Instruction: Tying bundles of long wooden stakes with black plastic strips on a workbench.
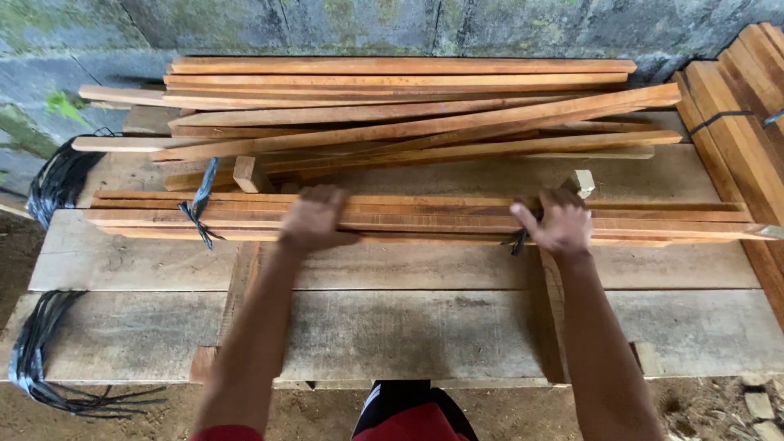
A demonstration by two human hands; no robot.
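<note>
Bundle of wooden slats laid lengthwise across middle of desk. Left end bound with black strap. Left hand pressed flat, fingers spread on bundle. Right hand fingers curled over bundle at second strap; tie judged unfinished. Loose slats piled unbound at far edge.

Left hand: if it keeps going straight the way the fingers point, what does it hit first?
The left hand lies on the tied bundle of slats, fingers pointing toward the wall. Straight ahead, it would probably meet the loose pile of slats first; the small wood block sits slightly left of that line.
</note>
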